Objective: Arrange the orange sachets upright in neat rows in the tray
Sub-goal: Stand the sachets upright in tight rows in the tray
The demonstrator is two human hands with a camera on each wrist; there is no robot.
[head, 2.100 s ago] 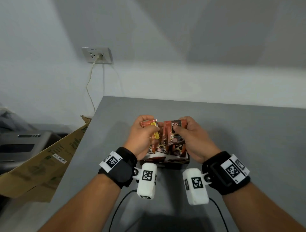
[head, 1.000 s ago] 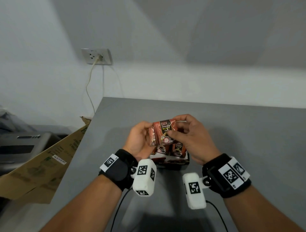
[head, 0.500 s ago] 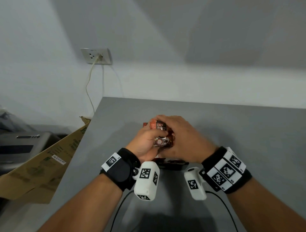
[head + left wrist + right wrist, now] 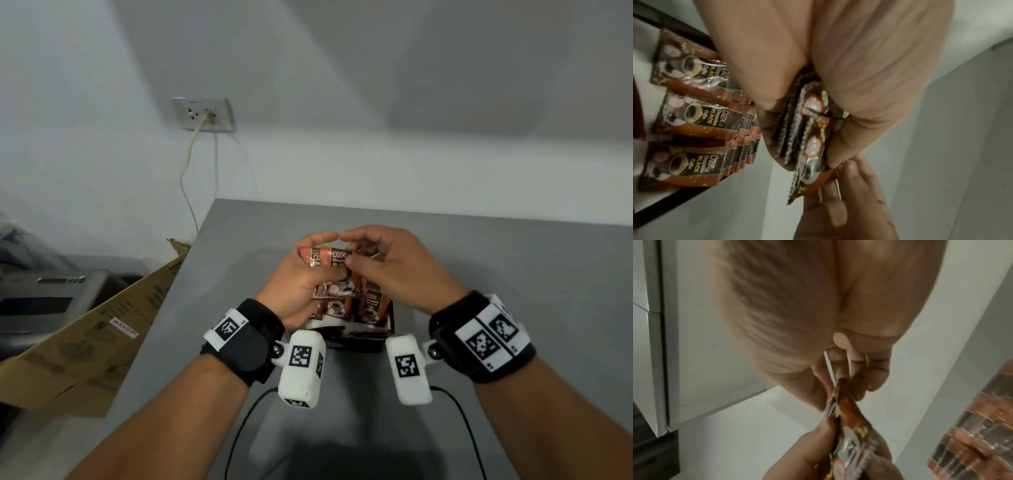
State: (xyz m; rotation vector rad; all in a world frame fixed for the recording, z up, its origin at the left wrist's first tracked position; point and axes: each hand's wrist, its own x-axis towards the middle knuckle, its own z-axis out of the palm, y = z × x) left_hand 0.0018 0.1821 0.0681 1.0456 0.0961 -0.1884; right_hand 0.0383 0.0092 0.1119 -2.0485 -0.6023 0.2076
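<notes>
Sachets (image 4: 330, 265) bunched in left hand (image 4: 297, 284) grip, right hand (image 4: 399, 270) pinching their top, above tray (image 4: 376, 337)

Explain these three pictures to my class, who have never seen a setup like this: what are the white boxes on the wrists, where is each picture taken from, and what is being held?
No machine here: a person works with bare hands. The white boxes are small cameras strapped to each wrist. The big picture comes from a camera on the head; the other two look along each hand from those wrist cameras. On the grey table stands a dark tray with orange sachets upright in rows. The left hand holds a small bundle of sachets above the tray. The right hand pinches the top of that bundle, though its exact grip is partly hidden.
</notes>
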